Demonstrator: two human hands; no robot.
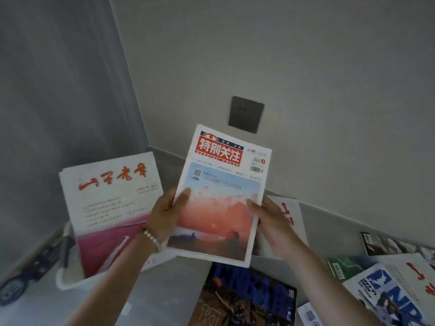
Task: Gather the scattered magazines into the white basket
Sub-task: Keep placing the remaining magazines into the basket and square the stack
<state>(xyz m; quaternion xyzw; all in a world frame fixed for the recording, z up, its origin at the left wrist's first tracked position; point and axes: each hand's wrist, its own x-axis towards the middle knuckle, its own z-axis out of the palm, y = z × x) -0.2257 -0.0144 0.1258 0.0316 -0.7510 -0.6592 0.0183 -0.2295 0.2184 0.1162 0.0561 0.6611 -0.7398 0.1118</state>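
Gripping the sunset magazine (219, 208) by its side edges, the left hand (164, 212) and right hand (274, 222) hold it aloft just right of the basket (70, 281), where a pink magazine (108, 208) stands upright; an NBA magazine (247, 300) lies below.

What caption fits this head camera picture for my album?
The left hand and right hand hold a sunset-cover magazine next to a white basket with a red-lettered magazine standing in it.
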